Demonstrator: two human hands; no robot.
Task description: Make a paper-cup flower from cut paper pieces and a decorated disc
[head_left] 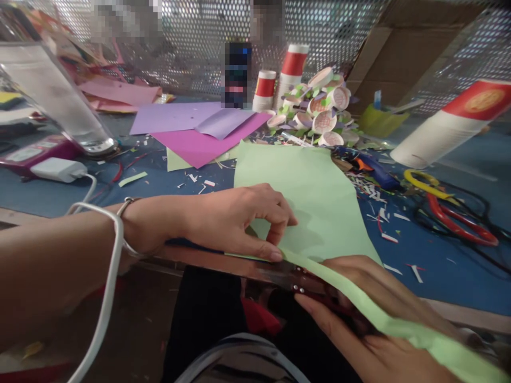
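Note:
A light green paper sheet [307, 191] lies on the blue table [439, 266], hanging over its front edge. My left hand [235, 221] is closed, pinching the sheet's near edge with thumb and fingers. My right hand [359, 319] is closed around a pair of scissors [295, 276] whose blades lie along the sheet's edge. A cut green strip [399, 324] trails from the sheet over my right hand toward the lower right corner.
Purple and pink paper sheets [199, 127] lie behind. A cluster of decorated paper cups [323, 111] and red-and-white cup stacks [293, 66] stand at the back. A blue glue gun [375, 173], red and yellow scissors [451, 213], a fallen cup stack [451, 127], a glass [56, 101], a white charger [56, 169] and paper scraps surround.

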